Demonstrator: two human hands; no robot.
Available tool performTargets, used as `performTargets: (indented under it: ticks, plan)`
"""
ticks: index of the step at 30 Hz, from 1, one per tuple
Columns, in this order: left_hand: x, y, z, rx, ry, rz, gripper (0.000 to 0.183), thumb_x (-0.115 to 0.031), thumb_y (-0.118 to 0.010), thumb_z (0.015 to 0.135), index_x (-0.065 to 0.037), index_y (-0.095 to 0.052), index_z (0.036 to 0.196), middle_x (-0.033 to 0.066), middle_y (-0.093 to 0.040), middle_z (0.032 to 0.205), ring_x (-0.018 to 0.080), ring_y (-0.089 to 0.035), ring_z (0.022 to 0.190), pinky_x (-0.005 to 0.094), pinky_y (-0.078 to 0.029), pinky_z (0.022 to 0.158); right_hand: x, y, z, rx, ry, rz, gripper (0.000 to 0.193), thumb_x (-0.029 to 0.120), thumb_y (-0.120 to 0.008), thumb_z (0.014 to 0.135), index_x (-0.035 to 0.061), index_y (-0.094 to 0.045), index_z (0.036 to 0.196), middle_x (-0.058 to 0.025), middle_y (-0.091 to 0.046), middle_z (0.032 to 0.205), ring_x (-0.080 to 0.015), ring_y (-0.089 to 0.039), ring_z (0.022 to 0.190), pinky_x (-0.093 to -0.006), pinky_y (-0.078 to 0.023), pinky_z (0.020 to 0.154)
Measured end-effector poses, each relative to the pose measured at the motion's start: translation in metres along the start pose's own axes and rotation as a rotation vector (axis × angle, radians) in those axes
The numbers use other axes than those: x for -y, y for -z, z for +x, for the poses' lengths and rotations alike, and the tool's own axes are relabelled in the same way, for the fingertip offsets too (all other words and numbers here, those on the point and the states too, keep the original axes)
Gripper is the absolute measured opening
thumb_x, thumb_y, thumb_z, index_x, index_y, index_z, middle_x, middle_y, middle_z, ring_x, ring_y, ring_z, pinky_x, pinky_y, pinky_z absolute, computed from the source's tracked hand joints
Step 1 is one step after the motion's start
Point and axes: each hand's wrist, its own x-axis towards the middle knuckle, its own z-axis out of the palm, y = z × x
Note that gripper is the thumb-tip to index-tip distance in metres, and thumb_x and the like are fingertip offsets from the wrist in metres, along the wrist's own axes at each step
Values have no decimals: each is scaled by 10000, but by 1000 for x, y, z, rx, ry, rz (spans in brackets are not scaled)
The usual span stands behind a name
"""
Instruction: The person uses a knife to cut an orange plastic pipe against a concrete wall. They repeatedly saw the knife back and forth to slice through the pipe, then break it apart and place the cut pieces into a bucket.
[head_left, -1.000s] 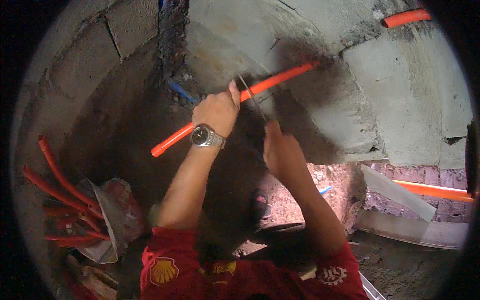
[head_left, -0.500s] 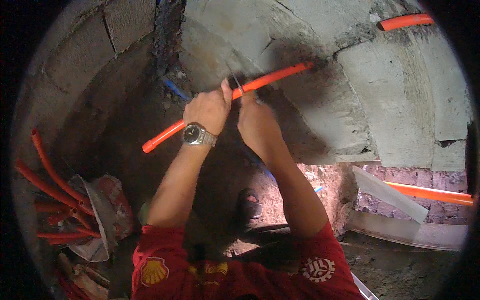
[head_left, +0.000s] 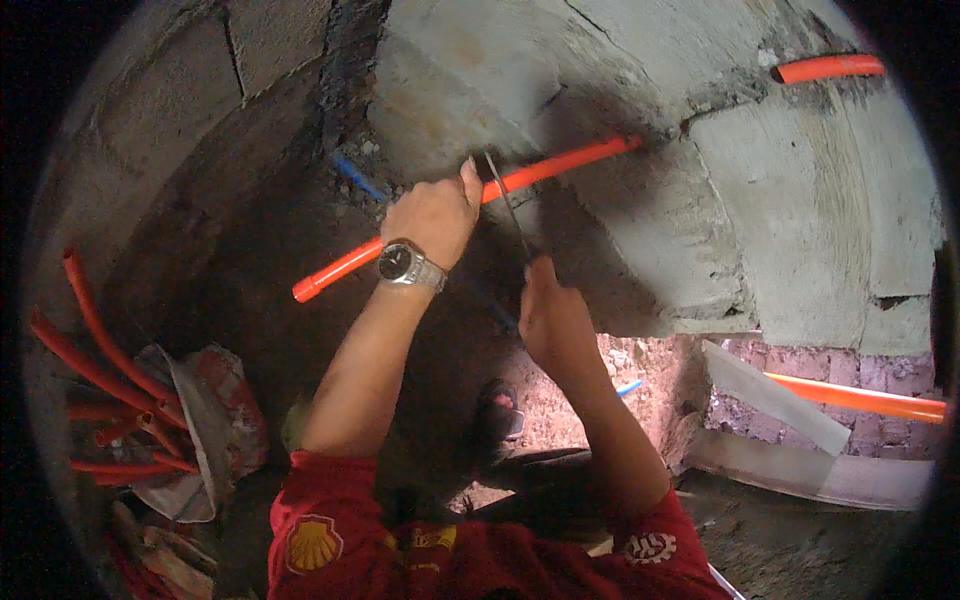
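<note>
An orange plastic pipe [head_left: 570, 161] slants up to the right in front of the wall. My left hand [head_left: 430, 222], with a watch on its wrist, is wrapped round the pipe near its middle, thumb pointing up along it. In my right hand [head_left: 556, 312] is the lower end of a thin metal hacksaw blade [head_left: 510, 212], the fingers closed on it. The blade lies across the pipe just right of my left thumb, its tip poking past the upper side. Whether it has a handle is hidden inside my fist.
A white sack [head_left: 190, 440] at the left holds several orange pipe pieces [head_left: 95, 365]. A short orange pipe [head_left: 830, 68] sticks out of the grey block wall [head_left: 790, 220]. Blue conduit [head_left: 357, 178] shows behind my left hand. At right lie an orange pipe [head_left: 860, 396] and a pale board [head_left: 780, 398].
My right hand has drawn back from the pipe, down and to the right, so more of the blade shows. My left hand keeps its hold; the whole view has shifted slightly.
</note>
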Motion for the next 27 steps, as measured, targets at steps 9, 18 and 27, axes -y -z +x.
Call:
performTargets:
  ticks: [9, 18, 27]
  plan:
    - [4, 2, 14, 47, -36, -26, 657, -452, -336, 1044, 0, -719, 760, 289, -680, 786, 482, -677, 762, 577, -545, 740, -1, -8, 5, -24, 9, -35, 228, 115, -493, 938, 8, -450, 1134, -300, -666, 758, -498, -669, 722, -600, -540, 663]
    - [14, -20, 27, 103, -116, -93, 660, -455, -304, 1046, 10, -724, 838, 332, -673, 883, 513, -656, 879, 587, -525, 821, 6, -3, 47, -63, 57, -6, 216, 124, -485, 933, 36, -461, 1129, -304, -675, 822, -501, -674, 810, -592, -537, 742]
    - [3, 10, 16, 235, -37, -105, 716, -528, -301, 1043, 11, -720, 828, 306, -683, 879, 504, -658, 881, 582, -515, 827, -60, 16, -83, -43, -73, 126, 258, 119, -488, 980, 66, -400, 1216, -315, -628, 759, -543, -617, 715, -643, -462, 617]
